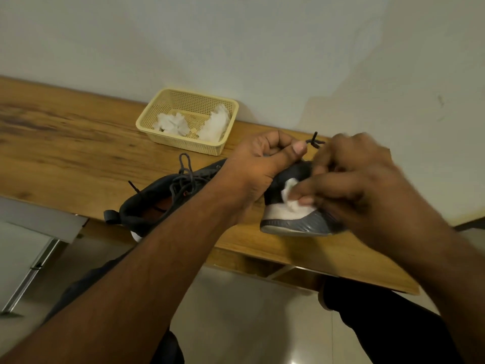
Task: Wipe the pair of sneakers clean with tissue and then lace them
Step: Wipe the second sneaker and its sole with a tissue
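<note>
Sneaker (294, 206) gripped by left hand (257, 166); right hand (349, 185) pinches tissue (290, 195); second sneaker (162, 198), tissue basket (168, 101) behind.

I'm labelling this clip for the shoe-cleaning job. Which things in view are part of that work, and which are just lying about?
Part of the job:
- held sneaker, gripped by the left hand
- tissue wad, pressed on it by the right hand
- second sneaker on the table
- crumpled tissues in the basket

Lying about:
- metal frame at lower left
</note>
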